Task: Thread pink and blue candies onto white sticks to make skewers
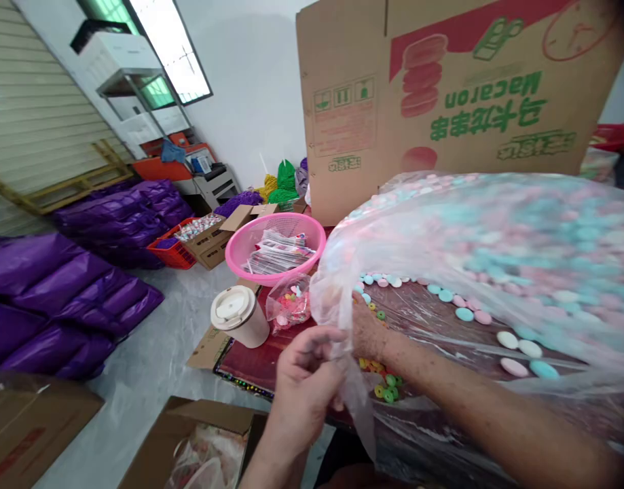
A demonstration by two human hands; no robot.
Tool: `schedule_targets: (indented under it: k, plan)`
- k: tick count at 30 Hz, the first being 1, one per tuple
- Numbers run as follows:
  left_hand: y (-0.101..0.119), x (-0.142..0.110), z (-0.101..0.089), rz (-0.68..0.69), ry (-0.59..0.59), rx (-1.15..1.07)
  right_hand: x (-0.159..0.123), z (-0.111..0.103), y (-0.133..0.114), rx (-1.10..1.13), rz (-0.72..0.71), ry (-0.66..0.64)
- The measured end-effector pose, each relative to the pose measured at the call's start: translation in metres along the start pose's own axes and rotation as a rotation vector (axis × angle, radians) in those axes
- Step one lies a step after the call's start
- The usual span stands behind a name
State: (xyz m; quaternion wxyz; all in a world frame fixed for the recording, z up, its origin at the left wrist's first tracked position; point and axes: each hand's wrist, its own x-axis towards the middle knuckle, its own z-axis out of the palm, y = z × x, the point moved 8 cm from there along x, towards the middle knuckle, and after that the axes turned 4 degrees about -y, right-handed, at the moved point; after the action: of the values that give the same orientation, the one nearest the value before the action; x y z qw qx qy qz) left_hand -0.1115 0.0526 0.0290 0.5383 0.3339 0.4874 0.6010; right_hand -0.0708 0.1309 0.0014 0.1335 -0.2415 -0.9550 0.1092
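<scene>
A big clear plastic bag lies open across the table, full of pink, light-blue and white oval pieces. My left hand pinches the edge of its mouth between thumb and fingers. Through that opening reaches my right hand, whose fingers are hidden behind the cloudy plastic. Small green and yellow rings lie close below my right wrist. Beyond my left hand sits a small clear bag of red and mixed-colour pieces, next to a lidded paper cup.
A pink basket holds flat printed packets. Behind the big bag stands a large cardboard box. An opened carton with plastic bags inside is on the floor at lower left. Purple sacks and an orange crate are farther left.
</scene>
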Motion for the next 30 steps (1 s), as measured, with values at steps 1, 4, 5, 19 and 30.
schedule_targets:
  k: [1,4,5,19,30]
  plan:
    - [0.004,-0.003,-0.008,0.019,0.026,0.021,0.001,0.001,0.009,-0.028,0.011,-0.010]
    - [0.016,-0.014,-0.031,0.072,0.062,0.099,-0.005,-0.004,0.040,-0.064,0.020,-0.033]
    - [0.019,-0.017,-0.037,0.082,0.063,0.125,-0.010,-0.008,0.049,-0.068,0.023,-0.047]
    - [0.046,-0.016,-0.054,0.300,0.221,0.303,-0.093,0.003,0.010,-0.164,-0.024,0.184]
    - [0.005,-0.048,0.033,0.988,-0.325,1.752,-0.227,-0.023,0.015,0.061,0.157,-0.117]
